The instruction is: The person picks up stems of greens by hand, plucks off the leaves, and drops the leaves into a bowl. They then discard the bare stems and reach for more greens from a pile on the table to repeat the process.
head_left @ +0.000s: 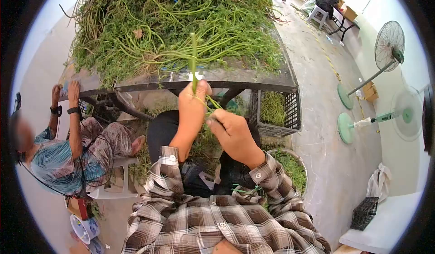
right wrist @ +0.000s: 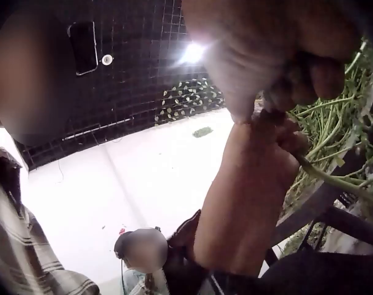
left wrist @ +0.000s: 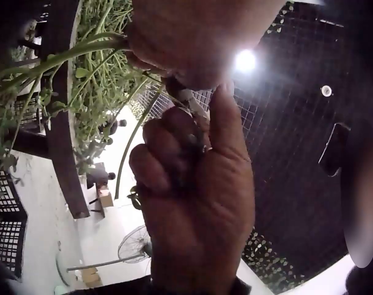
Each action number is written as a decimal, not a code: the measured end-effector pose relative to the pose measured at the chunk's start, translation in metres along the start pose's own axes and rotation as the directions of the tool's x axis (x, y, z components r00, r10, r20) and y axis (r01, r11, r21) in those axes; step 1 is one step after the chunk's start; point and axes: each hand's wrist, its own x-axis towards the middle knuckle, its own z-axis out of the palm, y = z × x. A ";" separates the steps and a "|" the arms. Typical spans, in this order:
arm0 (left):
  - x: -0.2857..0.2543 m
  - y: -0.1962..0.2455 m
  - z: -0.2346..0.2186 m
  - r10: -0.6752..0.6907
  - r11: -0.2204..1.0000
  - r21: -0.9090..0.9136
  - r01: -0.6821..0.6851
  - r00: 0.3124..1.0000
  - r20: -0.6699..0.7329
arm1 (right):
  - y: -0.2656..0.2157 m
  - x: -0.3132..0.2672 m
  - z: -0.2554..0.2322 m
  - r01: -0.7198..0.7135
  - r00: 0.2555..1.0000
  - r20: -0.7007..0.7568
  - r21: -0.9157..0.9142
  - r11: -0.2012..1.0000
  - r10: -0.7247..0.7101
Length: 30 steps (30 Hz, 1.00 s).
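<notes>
Green stems (head_left: 194,57) stand up out of my left grip (head_left: 192,106), whose fingers are curled closed around them with the thumb up along the side. Just beside it on the right and slightly lower, my right grip (head_left: 233,134) is closed too, its fingers folded in and its thumb pointing toward the left one. Thin strands (head_left: 214,103) of the same green bridge the small gap between the two and run into the right grip; exactly how its fingertips sit on them I cannot tell, since they are partly hidden.

Beyond both grips, a big tangled heap of greens (head_left: 176,14) covers most of the dark surface (head_left: 278,81), some sprigs drooping over the near edge. Right of my right grip, under that surface, sits a black crate (head_left: 294,116) with more greens in it, and nearer to me a round basket (head_left: 305,170) holds others. Well left of my left grip, another person (head_left: 68,154) sits at the same surface.
</notes>
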 end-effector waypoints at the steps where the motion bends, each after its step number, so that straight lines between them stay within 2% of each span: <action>1: 0.002 0.002 -0.004 -0.051 0.993 -0.105 0.049 0.999 -0.010 | 0.002 -0.003 0.001 0.006 0.999 0.034 0.002 1.000 -0.006; 3: 0.008 0.001 -0.011 -0.105 0.975 -0.200 0.096 0.994 -0.032 | 0.003 -0.011 0.002 0.005 1.000 0.015 0.004 1.000 -0.005; 5: 0.008 0.003 -0.012 -0.123 0.975 -0.191 0.114 0.992 -0.033 | 0.004 -0.017 -0.002 -0.117 0.987 -0.098 0.132 0.984 0.130; 7: 0.007 0.002 -0.009 0.012 0.997 -0.073 -0.013 1.000 -0.016 | -0.001 -0.015 -0.006 -0.113 0.981 -0.145 0.116 0.987 0.130; 9: -0.001 0.003 0.001 -0.026 0.999 -0.024 0.026 1.000 0.004 | -0.007 -0.006 -0.005 0.026 0.949 -0.315 0.067 0.997 -0.003; 11: -0.006 0.004 0.011 0.087 0.996 0.015 -0.087 0.995 0.042 | -0.007 -0.003 -0.004 0.011 0.960 -0.279 0.068 0.998 0.008; 13: -0.008 0.007 0.012 0.099 0.995 0.028 -0.101 0.993 0.058 | -0.004 -0.003 0.000 -0.009 0.988 -0.150 0.094 0.996 0.023; 14: -0.007 0.007 0.010 0.086 0.995 0.048 -0.089 0.995 0.057 | -0.004 -0.004 -0.003 -0.075 0.995 -0.058 0.107 0.991 0.082; 16: -0.006 0.007 0.005 0.075 0.994 0.073 -0.078 0.996 0.047 | -0.002 -0.006 -0.003 -0.017 0.998 -0.058 0.070 0.997 0.022; 18: -0.004 0.005 0.000 -0.134 0.983 -0.115 0.141 0.989 0.068 | -0.002 -0.012 -0.005 0.040 0.997 -0.062 0.033 0.999 -0.038; 19: -0.004 0.003 0.000 -0.132 0.984 -0.111 0.139 0.989 0.069 | -0.004 -0.017 -0.010 -0.027 1.000 -0.005 0.055 0.998 0.028; 20: -0.004 -0.002 0.001 -0.069 0.990 -0.116 0.077 0.995 0.075 | -0.004 -0.023 -0.014 -0.096 0.994 0.051 0.070 0.993 0.093; 21: -0.005 -0.004 0.003 -0.007 0.992 -0.125 0.017 0.997 0.081 | -0.004 -0.028 -0.018 -0.096 0.994 0.049 0.068 0.993 0.093; 23: -0.006 -0.005 0.006 -0.023 0.994 -0.107 0.032 0.996 0.090 | -0.003 -0.041 -0.027 -0.219 0.972 0.125 0.188 0.957 0.198; 24: -0.001 -0.002 0.004 -0.119 0.965 -0.233 0.121 0.993 0.023 | -0.003 -0.049 -0.034 -0.221 0.962 0.209 0.206 0.953 0.178; 25: 0.006 0.000 0.000 -0.221 0.912 -0.359 0.196 0.975 -0.030 | -0.004 -0.060 -0.039 -0.222 0.961 0.209 0.205 0.953 0.179; 26: 0.017 -0.005 -0.011 -0.189 0.918 -0.366 0.152 0.980 -0.067 | -0.005 -0.072 -0.042 -0.329 0.930 0.259 0.262 0.908 0.262; 27: 0.020 -0.001 -0.018 -0.172 0.912 -0.385 0.145 0.985 -0.035 | -0.005 -0.080 -0.048 -0.430 0.889 0.309 0.310 0.848 0.337; 29: 0.020 0.004 -0.020 -0.152 0.920 -0.361 0.152 0.988 0.030 | 0.001 -0.089 -0.060 -0.548 0.833 0.224 0.460 0.698 0.506; 30: 0.017 0.005 -0.017 -0.156 0.920 -0.358 0.159 0.987 0.035 | 0.008 -0.089 -0.066 -0.487 0.859 0.158 0.544 0.683 0.487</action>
